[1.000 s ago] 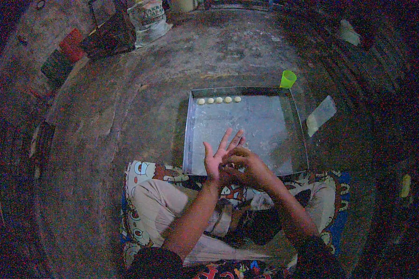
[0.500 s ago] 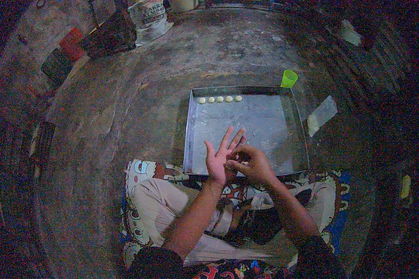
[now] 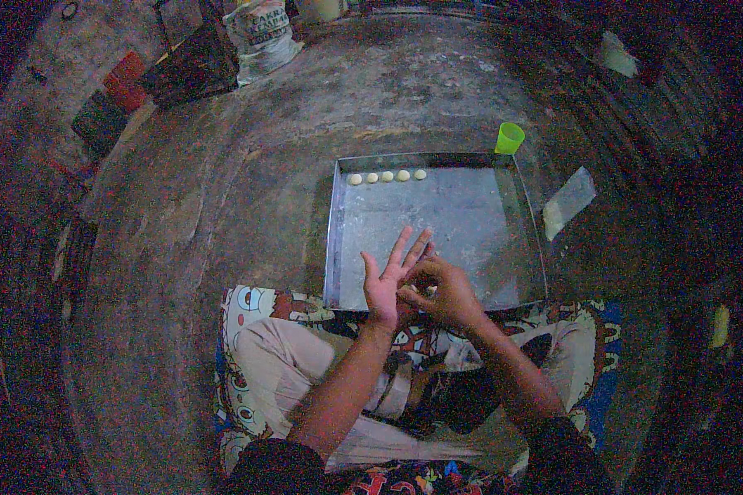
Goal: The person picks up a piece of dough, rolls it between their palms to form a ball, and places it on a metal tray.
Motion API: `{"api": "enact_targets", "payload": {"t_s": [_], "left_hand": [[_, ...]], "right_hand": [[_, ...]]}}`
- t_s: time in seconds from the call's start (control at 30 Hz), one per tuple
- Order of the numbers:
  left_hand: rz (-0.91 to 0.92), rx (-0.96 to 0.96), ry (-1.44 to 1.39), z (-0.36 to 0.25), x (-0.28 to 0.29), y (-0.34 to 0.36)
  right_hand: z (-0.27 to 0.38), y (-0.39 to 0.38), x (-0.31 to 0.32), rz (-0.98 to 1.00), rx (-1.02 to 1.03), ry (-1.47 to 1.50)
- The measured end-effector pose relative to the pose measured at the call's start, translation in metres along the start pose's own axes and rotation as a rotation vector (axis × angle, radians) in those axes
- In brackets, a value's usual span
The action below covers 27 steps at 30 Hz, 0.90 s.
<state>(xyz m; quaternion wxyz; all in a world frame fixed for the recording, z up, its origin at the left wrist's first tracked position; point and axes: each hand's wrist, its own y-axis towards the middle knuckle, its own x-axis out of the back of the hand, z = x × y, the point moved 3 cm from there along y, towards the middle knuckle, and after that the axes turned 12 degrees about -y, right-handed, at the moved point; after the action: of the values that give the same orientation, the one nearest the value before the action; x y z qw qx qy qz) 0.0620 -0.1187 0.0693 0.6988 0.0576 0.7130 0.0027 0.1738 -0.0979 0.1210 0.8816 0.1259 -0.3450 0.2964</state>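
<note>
My left hand [image 3: 385, 285] is held palm up over the near part of a shallow metal tray [image 3: 437, 223], its fingers stretched and spread. Against the little-finger side of that palm, my right hand [image 3: 450, 290] has its thumb and fingers curled together in a pinch. A small pale speck shows by the right fingers, but what they hold is too small and hidden to name. Several small round pale dough balls [image 3: 387, 176] sit in a row along the tray's far left edge.
A bright green plastic cup [image 3: 509, 139] stands by the tray's far right corner. To the right lies a clear plastic bag [image 3: 569, 202] with something pale inside. A patterned mat [image 3: 252, 299] is under my crossed legs. A white sack [image 3: 262, 41] stands far left.
The right thumb and fingers have shifted slightly left against the left palm and curl more tightly. My left hand stays spread, and the dough balls stay in their row.
</note>
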Motion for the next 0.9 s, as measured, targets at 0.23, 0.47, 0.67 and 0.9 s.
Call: {"api": "enact_targets", "payload": {"t_s": [0.23,0.47,0.67,0.9], "left_hand": [[0.009,0.055,-0.053,0.006,-0.012,0.001],[-0.142,0.08,0.111,0.031,-0.001,-0.013],[-0.201,-0.048,0.304,0.033,0.006,-0.027],[-0.053,0.082,-0.104,0.019,-0.022,-0.017]], "right_hand": [[-0.005,0.001,0.009,-0.321,-0.17,0.208],[-0.031,0.009,-0.035,-0.581,-0.174,-0.214],[-0.016,0.001,-0.052,-0.593,-0.173,-0.25],[-0.001,0.004,-0.024,-0.479,-0.276,0.483]]}}
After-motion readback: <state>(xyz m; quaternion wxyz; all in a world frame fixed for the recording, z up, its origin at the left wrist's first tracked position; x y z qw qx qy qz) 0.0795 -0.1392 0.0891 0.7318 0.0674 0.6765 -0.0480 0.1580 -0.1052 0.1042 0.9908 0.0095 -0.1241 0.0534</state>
